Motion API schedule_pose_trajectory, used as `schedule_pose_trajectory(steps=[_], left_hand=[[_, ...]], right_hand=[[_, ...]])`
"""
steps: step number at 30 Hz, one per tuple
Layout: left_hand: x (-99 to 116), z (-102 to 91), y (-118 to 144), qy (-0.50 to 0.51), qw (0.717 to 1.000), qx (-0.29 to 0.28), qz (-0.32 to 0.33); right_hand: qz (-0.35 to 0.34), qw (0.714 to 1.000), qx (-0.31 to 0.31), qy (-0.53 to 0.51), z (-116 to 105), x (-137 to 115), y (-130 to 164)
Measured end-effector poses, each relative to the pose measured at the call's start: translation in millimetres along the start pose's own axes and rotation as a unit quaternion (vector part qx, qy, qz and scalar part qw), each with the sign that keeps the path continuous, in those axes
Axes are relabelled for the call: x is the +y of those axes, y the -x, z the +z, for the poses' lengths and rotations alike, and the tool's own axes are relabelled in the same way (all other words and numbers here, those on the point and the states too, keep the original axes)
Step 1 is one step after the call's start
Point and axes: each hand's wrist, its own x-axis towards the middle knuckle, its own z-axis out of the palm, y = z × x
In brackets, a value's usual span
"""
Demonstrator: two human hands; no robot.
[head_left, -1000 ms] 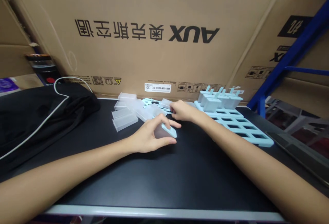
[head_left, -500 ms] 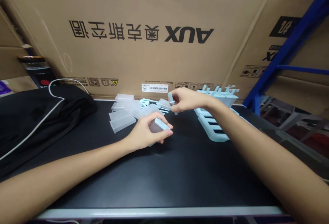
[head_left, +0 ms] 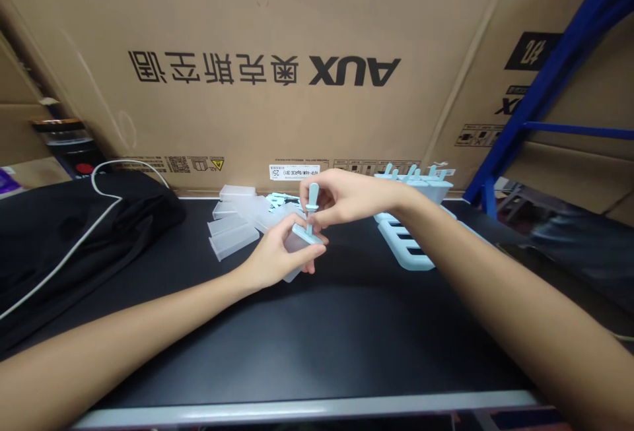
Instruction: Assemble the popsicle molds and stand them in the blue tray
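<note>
Over the surface's (head_left: 347, 338) middle, the left hand (head_left: 277, 254) wraps a mould (head_left: 293, 243); the right hand (head_left: 349, 197) pinches a blue stick (head_left: 313, 195) at its lid (head_left: 303, 233): insertion, apparently, needing a steady, straight push! Beyond, loose moulds (head_left: 235, 241) lie toward the back edge, a rack (head_left: 416, 263) rightward

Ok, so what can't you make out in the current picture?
All in the head view:
Translucent plastic mould: much of its body, covered by the left hand.
Pale blue plastic stick: lower part, partly behind the right hand.
Pale blue slotted plastic rack: part of its slots, behind the right forearm.
White rectangular label: smallest print, too small.
</note>
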Motion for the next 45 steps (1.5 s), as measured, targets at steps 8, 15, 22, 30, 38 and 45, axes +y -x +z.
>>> schedule_pose_trajectory(steps=[8, 15, 22, 30, 38, 45], left_hand=[[-9, -6.4, 3, -0.076, 0.996, -0.034, 0.04], [-10, -5.2, -3, -0.206, 0.971, -0.118, 0.024], [-9, -0.9, -1, -0.202, 0.97, -0.132, 0.022], [-8, 0.7, -1, -0.274, 0.953, -0.124, 0.044], [-8, 0.3, 0, -0.277, 0.952, -0.119, 0.048], [-9, 0.9, -1, -0.295, 0.945, -0.126, 0.064]], right_hand=[[0.005, 0.999, -0.038, 0.033, -4, 0, 3], [0.055, 0.986, -0.111, 0.111, -8, 4, 7], [0.098, 0.961, -0.13, 0.224, -27, -4, 15], [0.308, 0.886, -0.069, 0.339, -90, 30, 71], [0.485, 0.819, -0.022, 0.305, -121, 75, 119], [0.508, 0.809, -0.023, 0.295, -120, 118, 130]])
